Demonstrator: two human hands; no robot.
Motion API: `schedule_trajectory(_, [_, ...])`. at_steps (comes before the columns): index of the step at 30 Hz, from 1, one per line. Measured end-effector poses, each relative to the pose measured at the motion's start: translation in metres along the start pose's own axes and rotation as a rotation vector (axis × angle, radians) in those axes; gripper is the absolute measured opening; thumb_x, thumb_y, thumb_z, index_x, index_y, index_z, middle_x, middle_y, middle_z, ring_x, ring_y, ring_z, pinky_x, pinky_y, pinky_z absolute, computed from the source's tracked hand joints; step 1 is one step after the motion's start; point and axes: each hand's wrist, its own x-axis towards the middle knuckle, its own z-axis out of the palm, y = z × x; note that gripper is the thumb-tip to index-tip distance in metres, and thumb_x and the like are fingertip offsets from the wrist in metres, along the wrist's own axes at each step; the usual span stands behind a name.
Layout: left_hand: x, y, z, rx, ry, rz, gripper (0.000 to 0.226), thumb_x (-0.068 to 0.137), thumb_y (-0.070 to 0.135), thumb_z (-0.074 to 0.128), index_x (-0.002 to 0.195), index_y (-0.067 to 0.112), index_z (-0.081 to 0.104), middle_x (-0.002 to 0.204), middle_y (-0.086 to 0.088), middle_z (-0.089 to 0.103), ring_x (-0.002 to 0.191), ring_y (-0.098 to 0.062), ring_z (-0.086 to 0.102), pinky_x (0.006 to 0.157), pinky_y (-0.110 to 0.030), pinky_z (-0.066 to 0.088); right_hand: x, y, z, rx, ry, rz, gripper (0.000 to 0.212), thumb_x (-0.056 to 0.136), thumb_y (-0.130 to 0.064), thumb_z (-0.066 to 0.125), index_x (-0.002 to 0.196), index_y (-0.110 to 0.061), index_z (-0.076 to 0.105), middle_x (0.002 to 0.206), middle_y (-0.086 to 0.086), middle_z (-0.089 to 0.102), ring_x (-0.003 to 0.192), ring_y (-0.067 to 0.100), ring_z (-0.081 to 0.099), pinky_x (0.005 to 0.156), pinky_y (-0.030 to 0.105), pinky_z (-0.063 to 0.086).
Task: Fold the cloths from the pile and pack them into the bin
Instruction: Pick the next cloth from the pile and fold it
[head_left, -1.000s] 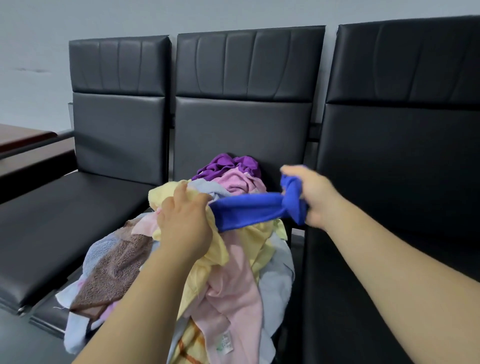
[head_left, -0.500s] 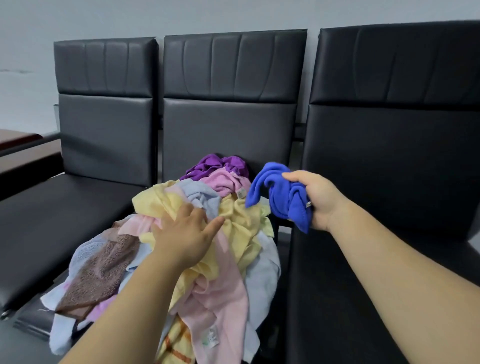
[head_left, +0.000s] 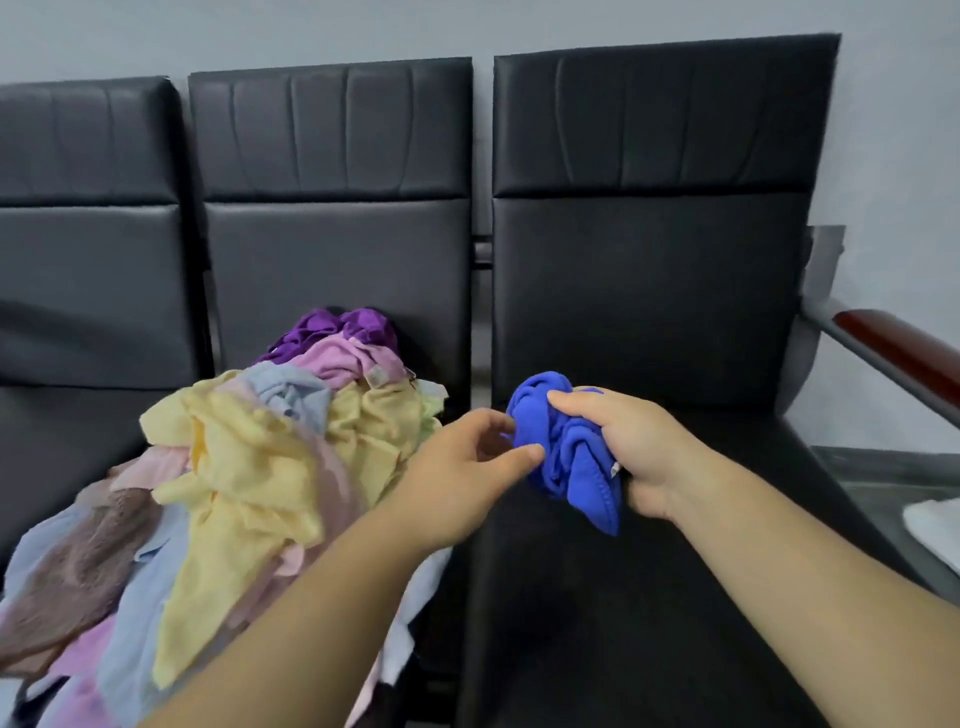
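Head view only. Since 1 s ago: blue cloth (head_left: 566, 452) no longer stretched across the pile (head_left: 260, 467) btwn both hands; now bunched in right hand (head_left: 631, 452) and carried clear to the right of the pile, above the seat of the black chair (head_left: 623, 623) next to it. Left hand (head_left: 462, 483), flat on the pile's yellow cloth (head_left: 249, 457) half a sec ago, now lifted off and brought over to the right of the pile, up against the blue cloth. Meaning for the task, as a guess: one cloth separated from the pile, that seat likely the folding spot; folding itself not begun, cloth a crumpled wad. Purple cloth (head_left: 332, 327) at the pile's far end, against the chair back. Bin nowhere in frame. Pose: right forearm in from lower right, fingers & thumb curled tight round the wad, loose corner w/ small tag (head_left: 614, 469) hanging below the fist. Left forearm in from bottom centre, crossing the pile's right edge; hand half open, thumb tip touching the cloth's lower left, fingers loosely bent at its upper left; pinch not closed as far as visible. Next, prob.: find two corners, shake flat.
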Motion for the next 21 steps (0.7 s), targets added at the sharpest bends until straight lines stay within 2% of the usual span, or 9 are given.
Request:
schedule_trajectory(2, [-0.005, 0.003, 0.028, -0.096, -0.020, 0.002, 0.046, 0.068, 0.057, 0.073, 0.090, 0.017, 0.067, 0.088, -0.010, 0.073, 0.080, -0.017, 0.066, 0.083, -0.053, 0.055, -0.017, 0.004, -0.019, 0.045, 0.026, 0.022, 0.019, 0.099, -0.022, 0.066, 0.101, -0.005, 0.072, 0.094, 0.020, 0.076, 0.077, 0.029, 0.074, 0.073, 0.039, 0.063])
schedule_trajectory(4, [-0.007, 0.002, 0.050, -0.160, -0.046, 0.016, 0.042, 0.069, 0.051, 0.073, 0.083, 0.012, 0.062, 0.079, -0.010, 0.069, 0.075, -0.017, 0.063, 0.075, -0.047, 0.054, -0.028, 0.012, -0.038, 0.029, 0.062, 0.040, 0.020, 0.099, -0.023, 0.066, 0.097, -0.004, 0.074, 0.092, 0.017, 0.078, 0.077, 0.028, 0.075, 0.072, 0.038, 0.062])
schedule_trajectory(7, [-0.008, -0.003, 0.075, -0.143, -0.092, 0.014, 0.036, 0.071, 0.048, 0.072, 0.077, 0.015, 0.057, 0.072, -0.003, 0.062, 0.072, -0.018, 0.056, 0.072, -0.043, 0.048, -0.035, 0.031, -0.074, -0.106, 0.150, 0.037, 0.022, 0.099, -0.027, 0.067, 0.085, -0.011, 0.070, 0.083, 0.010, 0.074, 0.074, 0.023, 0.069, 0.074, 0.035, 0.054])
schedule_trajectory(10, [-0.005, -0.009, 0.094, -0.104, -0.071, -0.061, 0.032, 0.070, 0.047, 0.072, 0.070, 0.021, 0.055, 0.065, 0.001, 0.058, 0.064, -0.015, 0.051, 0.066, -0.035, 0.042, -0.033, 0.051, -0.105, -0.262, 0.267, 0.022, 0.022, 0.098, -0.031, 0.068, 0.087, -0.013, 0.072, 0.081, 0.006, 0.073, 0.072, 0.019, 0.067, 0.067, 0.030, 0.050])
schedule_trajectory(12, [-0.002, -0.013, 0.103, -0.079, -0.036, -0.130, 0.029, 0.081, 0.035, 0.075, 0.066, 0.022, 0.054, 0.060, -0.001, 0.061, 0.057, -0.013, 0.053, 0.061, -0.031, 0.041, -0.029, 0.063, -0.120, -0.403, 0.360, 0.014, 0.022, 0.099, -0.035, 0.067, 0.089, -0.016, 0.072, 0.087, 0.005, 0.075, 0.076, 0.020, 0.068, 0.065, 0.031, 0.052])
schedule_trajectory(15, [0.004, -0.018, 0.113, -0.035, 0.010, -0.265, 0.028, 0.093, 0.018, 0.070, 0.070, 0.014, 0.054, 0.058, -0.003, 0.064, 0.058, -0.016, 0.061, 0.057, -0.029, 0.045, -0.023, 0.073, -0.137, -0.578, 0.421, 0.053, 0.024, 0.099, -0.046, 0.062, 0.097, -0.022, 0.067, 0.095, 0.001, 0.070, 0.082, 0.018, 0.066, 0.061, 0.031, 0.055])
schedule_trajectory(18, [0.007, -0.025, 0.119, 0.009, 0.012, -0.355, 0.015, 0.093, 0.017, 0.068, 0.086, 0.012, 0.056, 0.067, -0.001, 0.069, 0.056, -0.013, 0.064, 0.055, -0.027, 0.048, -0.021, 0.075, -0.147, -0.984, 0.433, 0.038, 0.031, 0.093, -0.054, 0.063, 0.111, -0.030, 0.060, 0.115, -0.010, 0.056, 0.107, 0.015, 0.055, 0.091, 0.039, 0.052])
schedule_trajectory(19, [0.005, -0.027, 0.119, 0.001, 0.012, -0.350, 0.014, 0.092, 0.017, 0.069, 0.093, 0.013, 0.056, 0.071, -0.002, 0.070, 0.057, -0.014, 0.064, 0.057, -0.029, 0.048, -0.023, 0.072, -0.146, -1.053, 0.421, -0.014, 0.027, 0.092, -0.051, 0.065, 0.111, -0.032, 0.060, 0.116, -0.011, 0.053, 0.109, 0.014, 0.052, 0.093, 0.039, 0.050])
schedule_trajectory(21, [0.001, -0.033, 0.120, 0.039, -0.056, -0.220, 0.019, 0.089, 0.016, 0.070, 0.101, 0.023, 0.057, 0.081, -0.002, 0.072, 0.068, -0.017, 0.067, 0.067, -0.034, 0.052, -0.026, 0.070, -0.144, -1.080, 0.322, -0.086, 0.013, 0.089, -0.042, 0.068, 0.095, -0.033, 0.062, 0.104, -0.015, 0.057, 0.097, 0.008, 0.057, 0.083, 0.034, 0.054])
